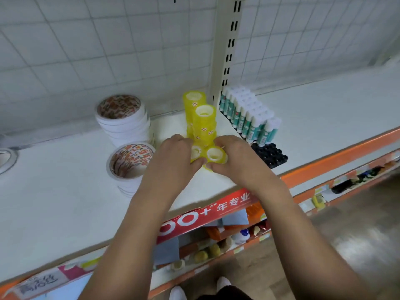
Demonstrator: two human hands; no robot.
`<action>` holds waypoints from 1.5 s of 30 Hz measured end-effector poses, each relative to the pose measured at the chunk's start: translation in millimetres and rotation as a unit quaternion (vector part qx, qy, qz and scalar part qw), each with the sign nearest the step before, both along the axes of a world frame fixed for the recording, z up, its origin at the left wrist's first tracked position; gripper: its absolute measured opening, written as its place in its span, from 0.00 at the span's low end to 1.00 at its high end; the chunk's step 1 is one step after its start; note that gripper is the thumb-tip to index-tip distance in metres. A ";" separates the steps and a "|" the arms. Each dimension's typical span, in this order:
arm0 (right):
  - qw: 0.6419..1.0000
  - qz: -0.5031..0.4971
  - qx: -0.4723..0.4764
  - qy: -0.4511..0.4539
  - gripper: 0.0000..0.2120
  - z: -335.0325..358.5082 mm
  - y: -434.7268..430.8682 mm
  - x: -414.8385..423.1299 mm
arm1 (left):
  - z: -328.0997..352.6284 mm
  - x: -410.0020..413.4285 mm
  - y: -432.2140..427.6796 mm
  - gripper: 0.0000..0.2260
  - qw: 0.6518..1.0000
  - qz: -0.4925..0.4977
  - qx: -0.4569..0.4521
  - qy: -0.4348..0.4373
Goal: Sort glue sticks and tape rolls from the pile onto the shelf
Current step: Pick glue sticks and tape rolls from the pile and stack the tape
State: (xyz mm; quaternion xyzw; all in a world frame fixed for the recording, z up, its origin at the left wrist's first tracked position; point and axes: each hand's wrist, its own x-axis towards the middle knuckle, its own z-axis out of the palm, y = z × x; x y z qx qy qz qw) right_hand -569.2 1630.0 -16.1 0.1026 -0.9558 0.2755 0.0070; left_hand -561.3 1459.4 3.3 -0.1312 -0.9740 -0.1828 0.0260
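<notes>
Two tall stacks of small yellow tape rolls stand on the white shelf beside the upright post. In front of them, my left hand grips one short yellow roll stack and my right hand grips another yellow roll; both rolls sit low at the shelf surface, side by side. Glue sticks with white caps and teal labels stand in rows in a black tray to the right of the post.
Two stacks of wide white tape rolls stand to the left of my hands, with another roll at the far left edge. A wire grid backs the shelf. The orange shelf edge and lower shelves with goods lie below.
</notes>
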 end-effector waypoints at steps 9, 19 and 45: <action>0.996 0.076 -0.035 -0.037 0.27 -4.0 36.4 -14.1 | -3.8 0.9 38.2 0.20 0.995 0.091 0.031 0.027; 0.988 0.135 -0.037 -0.069 0.21 -8.5 54.4 -26.1 | -20.1 5.0 53.6 0.28 0.985 0.145 0.096 0.017; 0.980 0.175 0.091 -0.033 0.19 5.2 57.3 -15.7 | -34.6 25.2 60.9 0.23 0.968 0.224 0.107 -0.024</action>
